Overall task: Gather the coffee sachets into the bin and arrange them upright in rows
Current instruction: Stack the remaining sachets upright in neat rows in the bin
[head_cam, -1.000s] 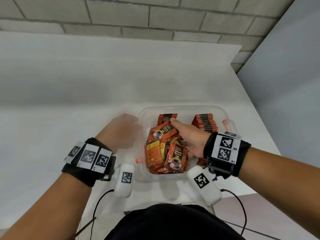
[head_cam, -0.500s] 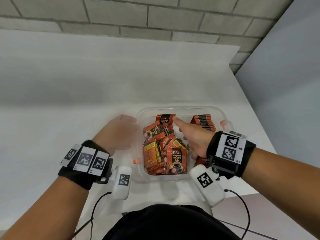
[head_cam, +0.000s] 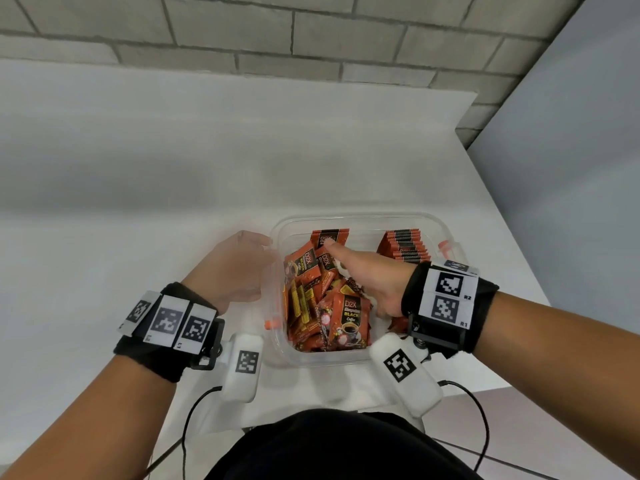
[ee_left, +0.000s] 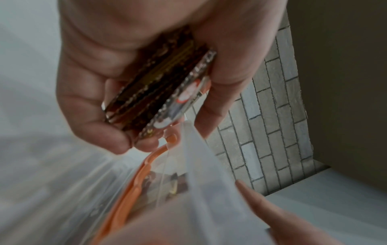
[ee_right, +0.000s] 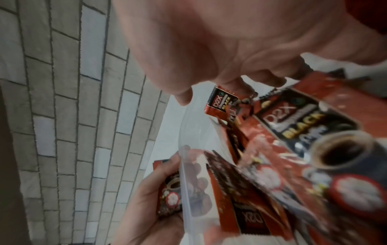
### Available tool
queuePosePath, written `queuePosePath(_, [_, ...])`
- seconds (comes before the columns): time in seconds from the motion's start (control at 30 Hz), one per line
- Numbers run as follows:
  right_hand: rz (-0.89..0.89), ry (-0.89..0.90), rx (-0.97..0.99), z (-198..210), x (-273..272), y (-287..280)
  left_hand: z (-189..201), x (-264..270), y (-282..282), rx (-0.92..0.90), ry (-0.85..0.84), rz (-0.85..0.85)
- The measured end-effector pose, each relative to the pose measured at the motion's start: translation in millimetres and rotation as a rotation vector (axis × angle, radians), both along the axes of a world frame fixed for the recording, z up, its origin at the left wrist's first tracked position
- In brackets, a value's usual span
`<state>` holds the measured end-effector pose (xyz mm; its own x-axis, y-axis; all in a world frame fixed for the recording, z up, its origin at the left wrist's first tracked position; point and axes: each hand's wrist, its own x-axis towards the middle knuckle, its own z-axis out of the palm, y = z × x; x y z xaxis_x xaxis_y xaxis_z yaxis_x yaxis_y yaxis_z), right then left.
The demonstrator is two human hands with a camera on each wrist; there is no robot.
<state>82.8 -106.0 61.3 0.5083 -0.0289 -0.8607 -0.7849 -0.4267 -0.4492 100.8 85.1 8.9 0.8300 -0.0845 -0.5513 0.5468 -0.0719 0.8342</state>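
A clear plastic bin (head_cam: pixel 360 216) stands on the white table in front of me. Loose orange coffee sachets (head_cam: pixel 322 306) lie jumbled in its left half. A neat upright row of sachets (head_cam: pixel 403 245) fills the back right, and one sachet (head_cam: pixel 329 237) stands against the back wall. My right hand (head_cam: pixel 337 252) is inside the bin with its fingers down on the loose pile, the thumb (ee_right: pixel 184 97) apart and nothing pinched. My left hand (head_cam: pixel 239 268) hangs just outside the bin's left wall and grips a stack of sachets (ee_left: pixel 163 92).
Orange clips (head_cam: pixel 272 323) stick out from the bin's sides. The table's right edge (head_cam: pixel 519 258) runs close beside the bin, and its front edge lies just behind my wrists. A brick wall (head_cam: pixel 311 36) backs the table, and a grey panel (head_cam: pixel 571 168) stands at the right.
My right hand's fingers have slid a little left and down into the loose sachets, which have shifted. The left hand stays beside the bin with its stack.
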Motion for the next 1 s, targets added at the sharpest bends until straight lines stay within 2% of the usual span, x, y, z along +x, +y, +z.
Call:
queuePosePath(0.13, [-0.090, -0.118, -0.058, 3, 17, -5, 1, 0, 1, -0.001, -0.003, -0.005])
queuePosePath(0.27, [-0.136, -0.163, -0.066, -5, 34, -1, 1, 0, 2, -0.001, 0.002, -0.018])
queuePosePath(0.57, [0.004, -0.143, -0.015, -14, 41, 24, 2, 1, 3, 0.012, -0.001, -0.035])
queuePosePath(0.73, [0.003, -0.172, -0.089, -14, 41, 5, 1, 1, 4, 0.011, -0.001, -0.046])
queuePosePath(1.0, [0.090, -0.068, -0.061, -18, 28, 7, -2, 1, 6, 0.003, 0.003, -0.046])
